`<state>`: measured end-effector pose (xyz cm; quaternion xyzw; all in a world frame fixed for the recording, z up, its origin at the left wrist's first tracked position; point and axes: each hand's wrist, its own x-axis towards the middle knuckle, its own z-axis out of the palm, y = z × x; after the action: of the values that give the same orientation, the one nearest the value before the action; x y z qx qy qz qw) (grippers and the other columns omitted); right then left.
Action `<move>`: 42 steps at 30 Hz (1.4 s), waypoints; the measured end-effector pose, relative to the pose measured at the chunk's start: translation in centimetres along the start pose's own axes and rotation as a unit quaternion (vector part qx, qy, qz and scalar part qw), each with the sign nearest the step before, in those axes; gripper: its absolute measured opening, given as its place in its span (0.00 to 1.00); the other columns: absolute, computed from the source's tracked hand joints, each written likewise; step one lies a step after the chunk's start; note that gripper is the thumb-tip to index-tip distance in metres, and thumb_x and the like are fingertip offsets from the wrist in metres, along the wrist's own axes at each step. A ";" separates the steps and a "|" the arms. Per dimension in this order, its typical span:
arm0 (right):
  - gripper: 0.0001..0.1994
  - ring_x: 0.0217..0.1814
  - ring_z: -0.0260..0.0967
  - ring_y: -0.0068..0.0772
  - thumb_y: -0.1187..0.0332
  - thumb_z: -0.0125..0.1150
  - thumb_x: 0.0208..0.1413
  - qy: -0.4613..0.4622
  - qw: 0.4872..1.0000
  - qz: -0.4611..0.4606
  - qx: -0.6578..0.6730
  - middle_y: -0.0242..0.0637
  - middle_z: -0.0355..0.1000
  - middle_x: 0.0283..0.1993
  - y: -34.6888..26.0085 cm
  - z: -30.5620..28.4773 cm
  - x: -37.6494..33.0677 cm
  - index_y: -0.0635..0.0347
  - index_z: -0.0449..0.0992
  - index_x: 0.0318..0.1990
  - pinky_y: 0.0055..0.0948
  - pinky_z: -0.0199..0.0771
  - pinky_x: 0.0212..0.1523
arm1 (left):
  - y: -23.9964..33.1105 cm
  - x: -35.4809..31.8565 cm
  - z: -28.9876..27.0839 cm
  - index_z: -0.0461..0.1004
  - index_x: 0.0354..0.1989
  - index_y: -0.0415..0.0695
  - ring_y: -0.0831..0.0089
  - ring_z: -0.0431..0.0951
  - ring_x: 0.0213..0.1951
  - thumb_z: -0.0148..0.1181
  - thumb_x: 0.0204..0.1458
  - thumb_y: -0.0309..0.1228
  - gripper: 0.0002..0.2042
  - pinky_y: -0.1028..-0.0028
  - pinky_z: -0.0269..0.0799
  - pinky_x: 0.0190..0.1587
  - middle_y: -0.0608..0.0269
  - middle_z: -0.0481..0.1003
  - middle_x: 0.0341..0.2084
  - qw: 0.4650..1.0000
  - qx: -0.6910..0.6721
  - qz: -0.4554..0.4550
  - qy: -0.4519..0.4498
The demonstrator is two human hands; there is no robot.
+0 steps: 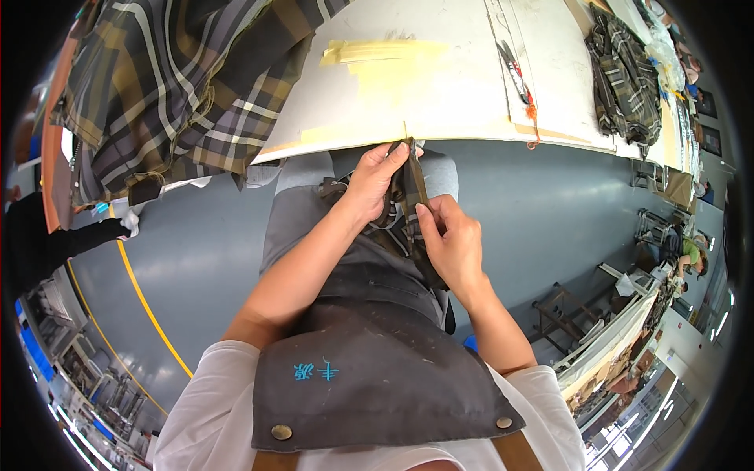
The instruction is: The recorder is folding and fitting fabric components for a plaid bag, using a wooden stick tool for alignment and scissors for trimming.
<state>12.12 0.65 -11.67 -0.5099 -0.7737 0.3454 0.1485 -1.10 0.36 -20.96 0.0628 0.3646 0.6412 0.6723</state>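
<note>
Both hands have a closed grip on the same thing: the left hand (pixel 375 177) pinches the top end of a dark plaid strip (pixel 415 192) between thumb and fingers, right up by the bench edge, and the right hand (pixel 455 239) has it lower down, thumb pressed against the curled fingers. The strip hangs in front of the bench over the lap, with more of the plaid bunched underneath, down to the top of a dark apron (pixel 377 377). The bench (pixel 463 98) itself is whitish and pretty scuffed up, with yellow tape (pixel 385 53) stuck across the middle and more along the front edge. A small pair of snips (pixel 514 71) lies right of the middle, some orange thread (pixel 533 118) trailing from it over the edge. Big heap of plaid cloth (pixel 188 86) on the left, drooping off the front, and a smaller plaid bundle (pixel 624 78) over on the right. Floor's (pixel 542 196) a shiny grey-blue with a yellow line (pixel 148 302) on the left, near somebody's black sleeve (pixel 75 239). Over on the right there's a dark frame (pixel 561 310), a long cloth-covered table (pixel 605 337) and a person in green (pixel 691 255).
</note>
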 end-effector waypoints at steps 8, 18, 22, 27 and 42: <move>0.09 0.14 0.63 0.41 0.70 0.57 0.50 -0.051 0.999 0.001 0.003 0.40 0.65 0.15 0.6 0.6 -0.4 0.61 0.64 0.24 0.35 0.60 0.18 | 0.3 -0.9 0.6 0.69 0.35 0.41 0.73 0.71 0.29 0.48 0.57 0.37 0.11 0.75 0.70 0.34 0.63 0.70 0.23 0.999 -0.037 -0.015 -0.004; 0.08 0.15 0.65 0.31 0.69 0.55 0.52 -0.095 0.990 -0.060 0.087 0.38 0.66 0.16 0.5 -0.7 2.3 0.63 0.70 0.26 0.27 0.63 0.18 | -0.3 -1.4 1.8 0.65 0.32 0.44 0.78 0.65 0.24 0.46 0.58 0.36 0.09 0.78 0.64 0.28 0.67 0.66 0.21 0.998 -0.035 0.035 0.041; 0.06 0.21 0.64 0.13 0.72 0.55 0.54 -0.034 0.964 0.085 0.251 0.29 0.69 0.19 0.2 -0.4 5.4 0.67 0.72 0.29 0.17 0.65 0.21 | -0.2 -1.6 1.5 0.67 0.42 0.42 0.83 0.68 0.31 0.47 0.58 0.36 0.11 0.81 0.66 0.34 0.69 0.70 0.29 0.998 -0.058 0.026 0.016; 0.04 0.21 0.61 0.11 0.75 0.59 0.50 -0.045 0.959 0.058 0.275 0.27 0.69 0.23 0.9 0.9 5.9 0.65 0.71 0.31 0.13 0.62 0.21 | 0.1 -1.6 2.4 0.68 0.47 0.40 0.85 0.69 0.34 0.48 0.58 0.34 0.14 0.82 0.67 0.38 0.70 0.72 0.34 0.996 -0.023 0.073 0.053; 0.04 0.26 0.64 0.12 0.77 0.55 0.52 -0.029 0.941 0.051 0.333 0.30 0.70 0.26 1.1 1.2 5.6 0.68 0.72 0.35 0.13 0.65 0.26 | 0.1 -1.7 2.1 0.68 0.47 0.40 0.85 0.70 0.33 0.48 0.58 0.33 0.13 0.82 0.67 0.36 0.70 0.72 0.33 0.997 -0.028 0.053 0.050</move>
<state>9.77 5.42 -13.95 -0.4601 -0.5913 0.6052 0.2691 0.22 -0.39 -18.66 0.0314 0.3760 0.6882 0.6197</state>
